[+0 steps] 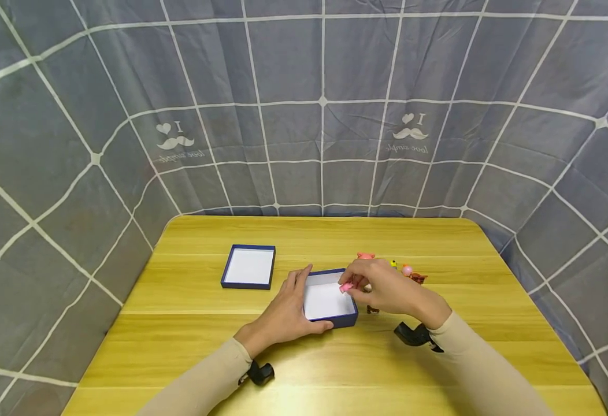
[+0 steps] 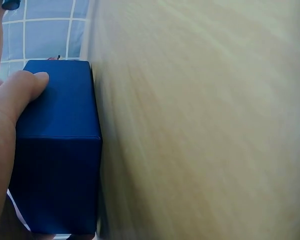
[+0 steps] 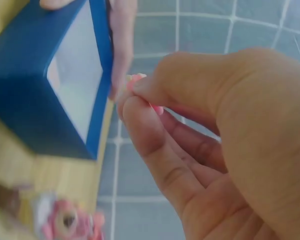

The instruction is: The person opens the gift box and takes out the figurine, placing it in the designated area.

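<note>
A blue box (image 1: pixel 341 321) with a white inside stands open-topped on the table. My left hand (image 1: pixel 286 312) holds it from the left, the thumb against the near wall and the fingers towards the far corner. In the left wrist view the thumb lies on the smooth blue wall (image 2: pixel 60 107). Over the box's right part, my right hand (image 1: pixel 389 289) pinches a small pink toy (image 1: pixel 345 287) between thumb and fingertips. The right wrist view shows only bits of this pink toy (image 3: pixel 136 78); the fingers cover the rest.
Left of the box lies a shallow blue lid (image 1: pixel 248 267), white side up. Several small toys are by the right hand, partly hidden by it: a pinkish-red one (image 1: pixel 366 255), a yellow one (image 1: pixel 393 264), a reddish-brown one (image 1: pixel 418 278). A grey checked curtain (image 1: pixel 293 133) surrounds the table (image 1: pixel 189 335).
</note>
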Demonstrator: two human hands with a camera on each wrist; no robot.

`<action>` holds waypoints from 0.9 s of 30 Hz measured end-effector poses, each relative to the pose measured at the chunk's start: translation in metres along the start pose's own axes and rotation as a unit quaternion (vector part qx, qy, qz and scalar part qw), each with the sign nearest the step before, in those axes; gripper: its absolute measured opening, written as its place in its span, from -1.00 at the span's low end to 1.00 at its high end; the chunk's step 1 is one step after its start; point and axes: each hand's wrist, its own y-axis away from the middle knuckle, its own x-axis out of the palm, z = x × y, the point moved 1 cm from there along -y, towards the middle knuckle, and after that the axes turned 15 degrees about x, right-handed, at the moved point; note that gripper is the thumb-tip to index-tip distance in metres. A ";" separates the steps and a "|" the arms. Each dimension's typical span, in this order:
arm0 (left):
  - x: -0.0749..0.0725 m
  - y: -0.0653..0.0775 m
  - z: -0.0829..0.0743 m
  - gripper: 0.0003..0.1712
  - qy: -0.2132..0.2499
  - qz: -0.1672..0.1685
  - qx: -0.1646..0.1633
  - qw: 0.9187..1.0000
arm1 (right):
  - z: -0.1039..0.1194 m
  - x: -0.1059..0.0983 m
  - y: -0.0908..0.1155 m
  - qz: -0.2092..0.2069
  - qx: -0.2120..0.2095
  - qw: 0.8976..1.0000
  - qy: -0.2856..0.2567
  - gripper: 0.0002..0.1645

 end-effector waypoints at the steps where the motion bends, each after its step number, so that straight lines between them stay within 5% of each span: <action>1: 0.000 0.001 0.001 0.66 0.001 0.000 -0.002 1.000 | -0.003 -0.003 0.004 -0.009 0.004 1.000 -0.002 -0.86; 13: -0.003 0.002 0.004 0.66 0.004 0.008 -0.004 1.000 | -0.044 -0.027 0.055 -0.089 0.048 0.994 0.038 -0.84; 27: -0.010 0.003 0.003 0.67 0.012 0.016 -0.007 1.000 | -0.081 0.012 0.055 -0.054 0.088 0.994 0.048 -0.88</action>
